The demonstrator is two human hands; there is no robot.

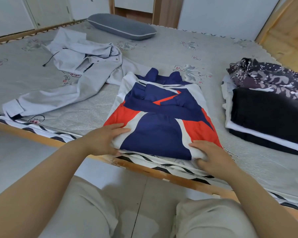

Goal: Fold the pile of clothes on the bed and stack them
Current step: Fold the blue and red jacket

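Note:
A navy, red and white jacket (162, 114) lies partly folded on the bed (162, 48) near its front edge, sleeves crossed over its back. My left hand (103, 140) grips the jacket's near left corner, fingers on top and thumb under the hem. My right hand (212, 157) grips the near right corner the same way. To the right stands a stack of folded clothes (268, 115), black and white layers with a dark patterned garment (272, 76) on top. A light grey hooded jacket (72, 73) lies spread out, unfolded, to the left.
A grey pillow (122, 26) lies at the head of the bed. The wooden bed frame (155, 172) runs along the front edge, against my knees. White cabinets and a wooden shelf stand behind the bed. Tiled floor shows at left.

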